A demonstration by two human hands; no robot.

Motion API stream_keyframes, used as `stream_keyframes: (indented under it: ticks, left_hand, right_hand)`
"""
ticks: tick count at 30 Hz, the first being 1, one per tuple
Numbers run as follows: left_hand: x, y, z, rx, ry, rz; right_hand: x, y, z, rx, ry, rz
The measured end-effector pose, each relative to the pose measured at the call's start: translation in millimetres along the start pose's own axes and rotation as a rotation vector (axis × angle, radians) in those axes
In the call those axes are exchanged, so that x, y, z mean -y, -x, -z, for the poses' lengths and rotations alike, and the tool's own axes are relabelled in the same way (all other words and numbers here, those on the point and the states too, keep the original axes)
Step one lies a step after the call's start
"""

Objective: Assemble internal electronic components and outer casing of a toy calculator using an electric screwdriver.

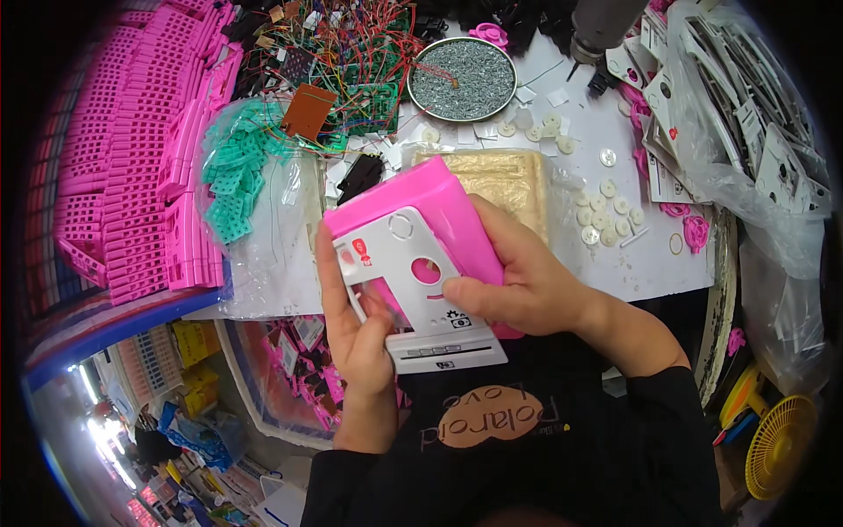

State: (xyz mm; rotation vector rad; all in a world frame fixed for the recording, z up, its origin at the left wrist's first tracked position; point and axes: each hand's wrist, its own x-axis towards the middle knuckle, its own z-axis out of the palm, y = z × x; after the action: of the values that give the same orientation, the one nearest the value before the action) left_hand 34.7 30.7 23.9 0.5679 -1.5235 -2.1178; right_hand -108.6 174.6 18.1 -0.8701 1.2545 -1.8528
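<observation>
Both hands hold a pink plastic casing [470, 233] with a white faceplate [408, 241] lying over its front, tilted, above the near edge of the table. The faceplate has a round hole, a rectangular cutout and small printed icons. My left hand [358, 338] is closed around the left edge, its thumb bent by the cutout. My right hand [531, 285] grips the casing's right side, its thumb pressed on the faceplate beside the round hole. Whether the two parts are fastened together, I cannot tell.
Pink casings [132, 149] are stacked at left, beside teal plastic pieces [233, 180]. Behind lie wired circuit boards [373, 105] and a round tin of screws [465, 83]. White discs [606, 211] lie at right, near a bag of faceplates [755, 114]. A power screwdriver [597, 35] hangs above.
</observation>
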Motion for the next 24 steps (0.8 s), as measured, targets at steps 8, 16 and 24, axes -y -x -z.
stream_keyframes:
  ticks: [8,16,24]
  left_hand:
    - [27,4,7,-0.103,0.111,-0.187]
    - [24,14,17,-0.303,-0.211,-0.231]
    - [-2,12,23,-0.232,-0.234,-0.040]
  right_hand:
    - [-12,0,-11,-0.043,0.002,0.027]
    - [1,-1,-2,0.067,-0.099,-0.099]
    - [-14,0,-13,-0.004,-0.011,-0.033]
